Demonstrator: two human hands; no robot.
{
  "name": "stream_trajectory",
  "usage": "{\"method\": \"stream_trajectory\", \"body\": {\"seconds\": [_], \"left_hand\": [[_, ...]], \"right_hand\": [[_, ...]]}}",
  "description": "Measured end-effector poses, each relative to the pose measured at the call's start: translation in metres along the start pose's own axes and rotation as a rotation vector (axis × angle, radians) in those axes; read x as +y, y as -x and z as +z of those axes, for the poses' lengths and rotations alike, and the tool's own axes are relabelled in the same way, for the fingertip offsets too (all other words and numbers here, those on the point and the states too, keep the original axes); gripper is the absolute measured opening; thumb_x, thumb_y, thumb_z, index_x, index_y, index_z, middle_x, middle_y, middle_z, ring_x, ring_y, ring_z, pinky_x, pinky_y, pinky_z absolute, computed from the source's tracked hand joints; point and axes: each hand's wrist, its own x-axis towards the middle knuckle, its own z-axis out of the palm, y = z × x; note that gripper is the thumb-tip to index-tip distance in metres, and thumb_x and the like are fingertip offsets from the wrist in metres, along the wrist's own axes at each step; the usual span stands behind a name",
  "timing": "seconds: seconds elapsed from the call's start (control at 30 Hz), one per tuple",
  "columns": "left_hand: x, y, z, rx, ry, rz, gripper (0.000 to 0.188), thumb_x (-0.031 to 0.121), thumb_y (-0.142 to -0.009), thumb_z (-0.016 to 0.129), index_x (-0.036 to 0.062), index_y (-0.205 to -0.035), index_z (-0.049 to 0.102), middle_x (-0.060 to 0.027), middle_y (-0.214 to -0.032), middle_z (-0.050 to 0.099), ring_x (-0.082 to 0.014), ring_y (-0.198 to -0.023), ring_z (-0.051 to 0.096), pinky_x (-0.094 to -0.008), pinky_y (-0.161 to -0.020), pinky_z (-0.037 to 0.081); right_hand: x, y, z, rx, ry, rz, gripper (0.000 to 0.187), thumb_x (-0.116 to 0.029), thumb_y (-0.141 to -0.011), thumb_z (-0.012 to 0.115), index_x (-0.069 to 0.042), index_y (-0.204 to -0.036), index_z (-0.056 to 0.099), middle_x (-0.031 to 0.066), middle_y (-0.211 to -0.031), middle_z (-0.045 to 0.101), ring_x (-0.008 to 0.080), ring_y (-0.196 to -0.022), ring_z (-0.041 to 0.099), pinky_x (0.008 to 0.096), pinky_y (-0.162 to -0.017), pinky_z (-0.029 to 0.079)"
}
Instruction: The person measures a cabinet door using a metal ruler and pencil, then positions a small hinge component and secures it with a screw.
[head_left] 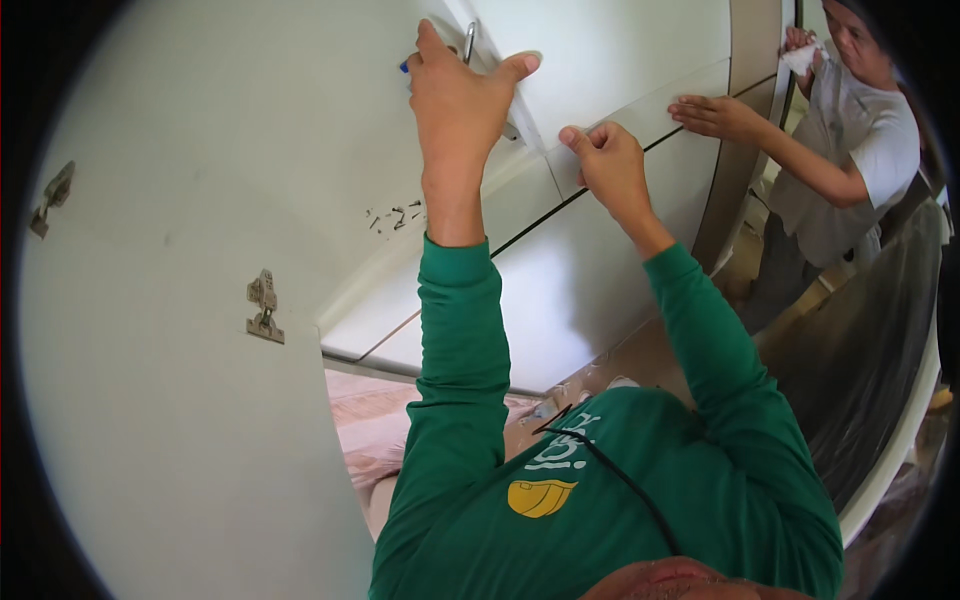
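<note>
The left hand, thumb spread, hold hidden, is nearer the bar at its 12 o'clock, running 12-to-6, while the right hand, loosely curled, contents unclear, is beside the panel's 11-to-5 edge.

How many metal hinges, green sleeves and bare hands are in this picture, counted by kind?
Concealed cabinet hinges: 2
Green sleeves: 2
Wearer's left hand and right hand: 2
Co-worker's hands: 2
Total: 8
</note>
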Motion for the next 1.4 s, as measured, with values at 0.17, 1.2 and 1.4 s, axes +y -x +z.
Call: {"method": "stream_trajectory", "body": {"seconds": [0.17, 1.2, 1.4], "left_hand": [[0.017, 0.011, -0.007, 0.032, -0.066, -0.038, 0.109, 0.036, -0.075, 0.09, -0.013, -0.15, 0.028, -0.0378, -0.124, 0.052, -0.0498, -0.1, 0.065, -0.0504, -0.084, 0.057], [-0.009, 0.253, 0.03, -0.947, 1.128, -0.216, 0.057, 0.048, -0.11, 0.045, -0.0007, -0.131, 0.066, -0.0016, -0.076, 0.056, -0.0092, -0.069, 0.051, -0.0243, -0.063, 0.039], [-0.016, 0.264, 0.031, -0.92, 1.087, -0.289, 0.062, 0.053, -0.109, 0.044, -0.0012, -0.127, 0.067, -0.0009, -0.075, 0.056, -0.0042, -0.062, 0.042, -0.0219, -0.055, 0.03]], "right_hand": [[-0.009, 0.001, -0.007, -0.04, -0.002, 0.01, 0.043, -0.035, -0.092, 0.079, -0.004, -0.079, 0.052, 0.006, -0.064, 0.059, 0.0144, -0.05, 0.059, 0.0305, -0.049, 0.049], [0.049, 0.127, -0.128, -0.673, -0.172, 0.204, 0.038, -0.038, -0.102, 0.067, -0.001, -0.093, 0.065, 0.0028, -0.08, 0.068, 0.0101, -0.076, 0.063, 0.0278, -0.069, 0.051], [0.046, 0.127, -0.126, -0.725, -0.15, 0.226, 0.04, -0.039, -0.104, 0.065, -0.001, -0.096, 0.064, 0.0031, -0.085, 0.067, 0.01, -0.08, 0.062, 0.0272, -0.073, 0.052]]}}
